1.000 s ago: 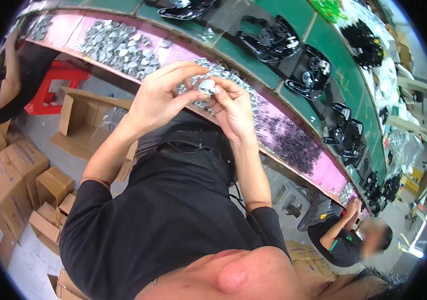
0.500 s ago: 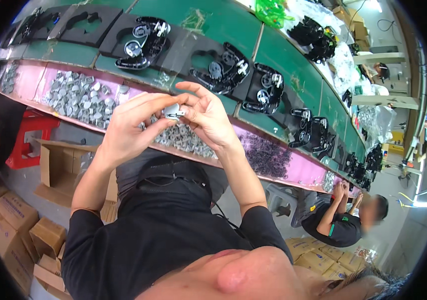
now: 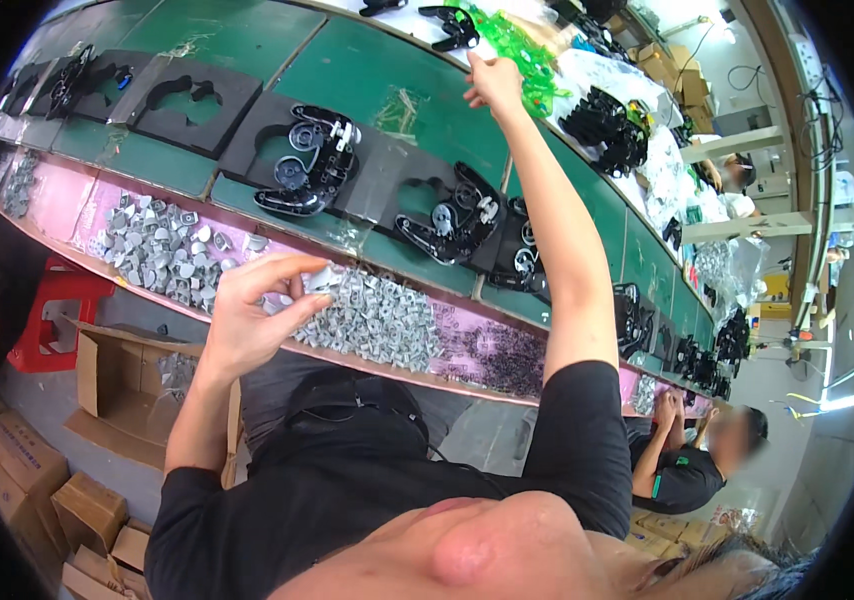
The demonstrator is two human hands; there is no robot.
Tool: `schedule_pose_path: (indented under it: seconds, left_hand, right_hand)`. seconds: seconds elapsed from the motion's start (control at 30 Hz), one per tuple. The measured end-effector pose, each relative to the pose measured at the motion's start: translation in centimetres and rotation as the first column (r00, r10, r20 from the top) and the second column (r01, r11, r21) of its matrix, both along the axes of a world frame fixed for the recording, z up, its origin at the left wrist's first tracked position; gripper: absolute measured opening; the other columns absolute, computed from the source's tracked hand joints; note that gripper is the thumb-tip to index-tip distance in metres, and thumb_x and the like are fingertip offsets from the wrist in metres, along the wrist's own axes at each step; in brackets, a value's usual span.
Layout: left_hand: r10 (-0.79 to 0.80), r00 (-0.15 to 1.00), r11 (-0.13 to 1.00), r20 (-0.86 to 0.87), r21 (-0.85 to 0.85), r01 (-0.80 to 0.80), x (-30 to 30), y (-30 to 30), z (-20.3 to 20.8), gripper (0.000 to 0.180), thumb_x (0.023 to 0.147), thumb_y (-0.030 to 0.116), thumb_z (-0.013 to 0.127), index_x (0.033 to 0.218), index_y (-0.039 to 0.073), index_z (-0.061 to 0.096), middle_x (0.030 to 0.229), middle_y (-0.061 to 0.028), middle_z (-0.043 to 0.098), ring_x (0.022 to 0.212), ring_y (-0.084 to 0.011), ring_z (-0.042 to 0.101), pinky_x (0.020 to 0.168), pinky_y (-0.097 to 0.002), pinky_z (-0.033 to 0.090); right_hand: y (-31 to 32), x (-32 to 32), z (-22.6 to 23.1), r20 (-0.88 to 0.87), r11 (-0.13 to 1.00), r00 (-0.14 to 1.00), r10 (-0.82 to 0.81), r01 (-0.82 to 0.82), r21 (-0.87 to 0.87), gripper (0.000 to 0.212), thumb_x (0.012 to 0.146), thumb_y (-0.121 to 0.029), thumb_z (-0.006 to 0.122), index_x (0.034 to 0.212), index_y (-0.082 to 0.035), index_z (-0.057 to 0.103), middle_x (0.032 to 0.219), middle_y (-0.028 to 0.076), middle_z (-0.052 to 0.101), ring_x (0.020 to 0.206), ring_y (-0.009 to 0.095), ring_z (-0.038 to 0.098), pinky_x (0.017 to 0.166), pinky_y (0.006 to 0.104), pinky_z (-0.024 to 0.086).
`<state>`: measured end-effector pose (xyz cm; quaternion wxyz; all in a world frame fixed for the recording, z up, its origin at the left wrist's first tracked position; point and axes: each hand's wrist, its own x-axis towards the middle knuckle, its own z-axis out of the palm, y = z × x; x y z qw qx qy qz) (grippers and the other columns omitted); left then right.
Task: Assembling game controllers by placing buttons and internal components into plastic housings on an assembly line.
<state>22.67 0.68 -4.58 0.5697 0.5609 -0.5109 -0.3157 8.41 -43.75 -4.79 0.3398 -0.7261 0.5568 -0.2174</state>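
Note:
My left hand point(image 3: 259, 318) pinches a small grey plastic part point(image 3: 317, 280) between thumb and fingertips, just above the parts strip. My right arm stretches far across the bench. At its end, my right hand point(image 3: 495, 84) has its fingers apart and nothing in them. Its fingertips are close to a black curved plastic shell point(image 3: 455, 30) on the far white surface; whether they touch it I cannot tell. Below the left hand lie many small grey plastic parts point(image 3: 367, 315). A black controller-like shell with round wells point(image 3: 312, 160) rests in a dark foam holder, beyond the left hand.
More foam holders point(image 3: 182, 115) line the green bench point(image 3: 332, 65), several bearing black shells point(image 3: 457, 215). Tiny black pieces point(image 3: 497, 355) lie right of the grey parts. Green plastic bags point(image 3: 519, 50) are near my right hand. Cardboard boxes point(image 3: 17, 460) stand at left; a co-worker point(image 3: 682, 465) sits at right.
My right hand has left the grey part and reached forward across the bench to the far surface. My left hand keeps the part. The view has shifted, showing more of the bench's far side.

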Motion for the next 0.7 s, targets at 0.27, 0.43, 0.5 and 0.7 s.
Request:
schedule_pose_path:
  seconds: [0.27,0.43,0.5,0.7]
  left_hand:
    - [0.072,0.997,0.992,0.003,0.101,-0.072,1.8,3.3,-0.6,0.034,0.077,-0.002,0.084,0.110,-0.005,0.075,0.096,-0.0112,0.075,0.073,-0.0114,0.066,0.068,-0.0260,0.053]
    - [0.110,0.994,0.988,-0.006,0.109,-0.109,2.1,3.9,-0.4,0.034,0.078,-0.002,0.084,0.111,-0.005,0.075,0.091,-0.0112,0.074,0.072,-0.0114,0.065,0.067,-0.0258,0.053]
    - [0.105,0.994,0.991,-0.028,0.090,-0.103,1.7,3.7,-0.4,0.034,0.079,-0.001,0.084,0.111,-0.004,0.075,0.091,-0.0109,0.075,0.071,-0.0114,0.066,0.066,-0.0258,0.053]
    - [0.041,0.998,0.997,-0.041,0.062,-0.038,1.0,3.1,-0.1,0.034,0.081,0.000,0.084,0.113,-0.002,0.075,0.098,-0.0110,0.076,0.076,-0.0128,0.069,0.066,-0.0261,0.054]
  right_hand:
    - [-10.1,3.7,-6.6,0.173,0.963,0.958,-0.228,0.196,0.184,0.054,0.104,-0.044,0.060,0.114,0.010,0.059,0.087,0.024,0.073,0.061,0.033,0.073,0.046,0.0432,0.058]
    - [-9.0,3.0,-5.0,0.512,0.940,0.795,-0.325,0.213,0.266,0.032,0.096,-0.009,0.048,0.114,0.017,0.049,0.094,0.036,0.068,0.073,0.050,0.073,0.061,0.0575,0.066]
    - [-8.2,1.4,-3.5,0.637,0.959,0.723,-0.268,0.137,0.248,0.033,0.087,-0.003,0.052,0.109,0.022,0.050,0.093,0.032,0.068,0.060,0.045,0.072,0.051,0.0544,0.063]
    - [-0.4,-4.4,1.9,0.734,0.897,0.616,-0.285,-0.099,0.431,0.018,0.093,-0.011,0.060,0.108,-0.002,0.054,0.091,0.014,0.061,0.060,0.025,0.057,0.054,0.0408,0.049]
